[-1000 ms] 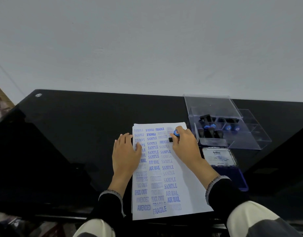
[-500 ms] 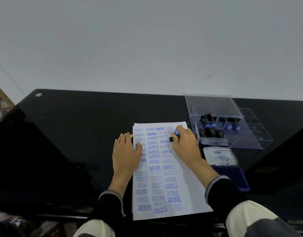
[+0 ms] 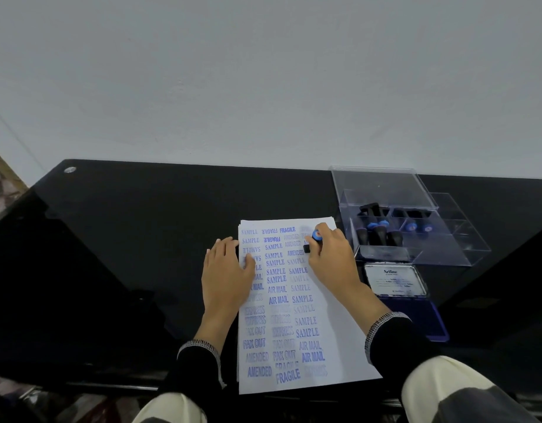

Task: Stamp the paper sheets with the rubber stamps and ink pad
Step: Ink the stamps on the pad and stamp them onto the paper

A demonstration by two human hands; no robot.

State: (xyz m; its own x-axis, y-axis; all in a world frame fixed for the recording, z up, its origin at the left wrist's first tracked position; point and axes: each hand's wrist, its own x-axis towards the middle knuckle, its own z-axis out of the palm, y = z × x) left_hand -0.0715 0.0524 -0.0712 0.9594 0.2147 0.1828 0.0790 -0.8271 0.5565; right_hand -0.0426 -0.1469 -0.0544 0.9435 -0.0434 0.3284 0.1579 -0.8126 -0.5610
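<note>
A black bench [image 3: 141, 239] is carrying a stack of paper [image 3: 334, 346] covered in blue stamped words, lying in front of the person. To its right, a clear box [image 3: 416, 248] is holding more stamps [image 3: 379, 230], and just nearer than it an ink pad [image 3: 416, 319] is lying open with its lid tilted up. The left hand [image 3: 227, 273] is resting flat, fingers straight, on the sheet's left edge. The right hand [image 3: 331, 257] is gripping a stamp [image 3: 312, 241] with curled fingers near the sheet's top right corner; its blue knob is poking out above the fingers and its black base is touching the paper.
</note>
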